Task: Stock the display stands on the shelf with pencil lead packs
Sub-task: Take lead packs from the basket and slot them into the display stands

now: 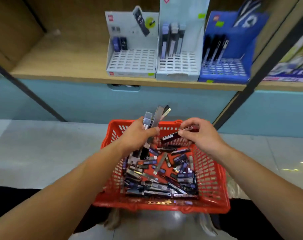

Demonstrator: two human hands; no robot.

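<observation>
Right grip (pixel 182 133) pinching pack (pixel 169 136), long axis leftward

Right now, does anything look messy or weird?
Yes: the lead packs in the red basket lie jumbled every which way. On the shelf, the three display stands hold only a few upright packs; most slots look empty.

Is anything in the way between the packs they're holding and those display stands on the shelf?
Nothing visible. The left hand grips several packs, the right hand pinches one pack, over the basket; only open space lies up to the display stands.
</observation>
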